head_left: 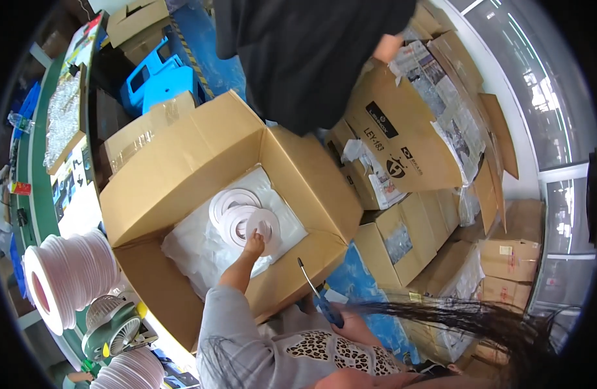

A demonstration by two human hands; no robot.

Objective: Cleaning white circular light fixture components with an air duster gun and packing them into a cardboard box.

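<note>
My left hand (254, 246) reaches down into a large open cardboard box (175, 149). Its fingers are closed on the edge of a white ring-shaped disc (267, 223). More white discs (230, 198) with centre holes lie overlapping beside it. Under them is crumpled white plastic sheeting (198, 236), spread inside the box. By my body, my right hand (353, 326) is wrapped round the blue handle of what looks like a screwdriver (327, 308). Its thin metal shaft points up toward the box's near right edge. Long hair partly covers that hand.
Stacked white discs (84, 272) and a small fan (114, 327) stand on the left. Across the box, another person in black clothing (311, 58) leans in. Blue plastic parts (162, 81) sit beyond the box. Cardboard boxes (402, 243) crowd the right side over blue flooring (353, 275).
</note>
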